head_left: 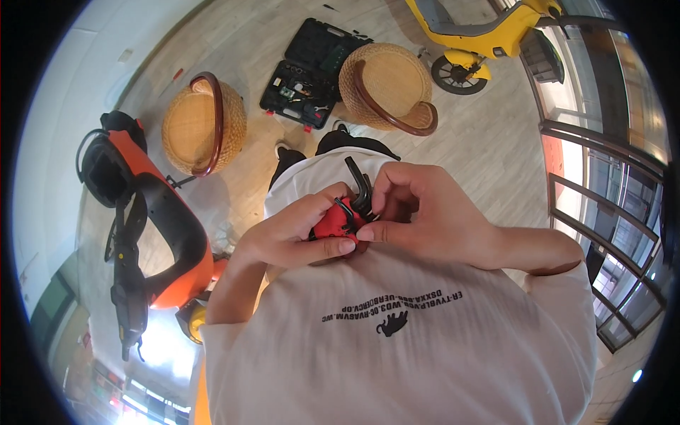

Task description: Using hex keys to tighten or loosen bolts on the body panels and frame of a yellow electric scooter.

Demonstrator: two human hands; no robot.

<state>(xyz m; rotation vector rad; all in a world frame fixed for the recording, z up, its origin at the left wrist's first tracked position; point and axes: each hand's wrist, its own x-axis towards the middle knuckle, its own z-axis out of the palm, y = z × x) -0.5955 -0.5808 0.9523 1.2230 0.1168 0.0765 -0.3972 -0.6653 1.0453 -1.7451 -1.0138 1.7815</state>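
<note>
A red holder [328, 225] with several black hex keys [359, 187] is held in front of my white shirt. My left hand [294, 230] is closed round the holder, its thumb lying along the near side. The long bent keys stick up from it, and a smaller one lies folded across the red body. My right hand [432, 212] is closed in a pinch at the holder's right side, thumb and forefinger at the base of the bent keys. Its fingers partly hide what lies between them.
An open black toolbox [297, 92] lies on the floor ahead, between two wicker stools [188, 131] with curved wooden rails. An orange scooter [170, 234] stands at left, a yellow scooter [482, 42] at far right. Glass doors [602, 205] line the right.
</note>
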